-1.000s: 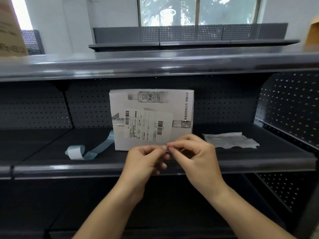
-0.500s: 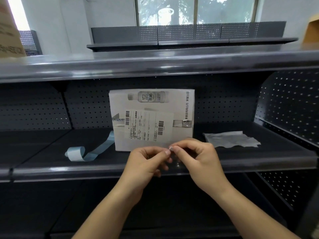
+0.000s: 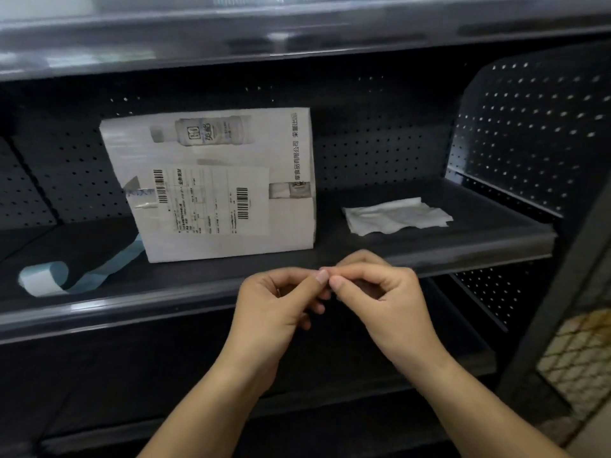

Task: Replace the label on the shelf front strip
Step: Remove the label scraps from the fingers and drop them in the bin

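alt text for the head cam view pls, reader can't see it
Two hands, left hand and right hand, meet fingertip to fingertip at the shelf front strip, pinching something too small to make out. On the dark shelf behind stand a white box, a blue tape strip and a white cloth.

Bare forearms, no sleeves; short fingernails (image 3: pixel 322 276).

two hands, the left (image 3: pixel 276 304) and the right (image 3: pixel 380 294), fingertips meeting; one white box (image 3: pixel 211 183) on the shelf, with one shipping slip (image 3: pixel 211 201) stuck to its front; three barcodes on that slip; one pale blue ribbon (image 3: pixel 62 277), curled at its end; one white cloth (image 3: pixel 396 214); two front strips in view, the upper (image 3: pixel 231 38) and the middle (image 3: pixel 115 310)
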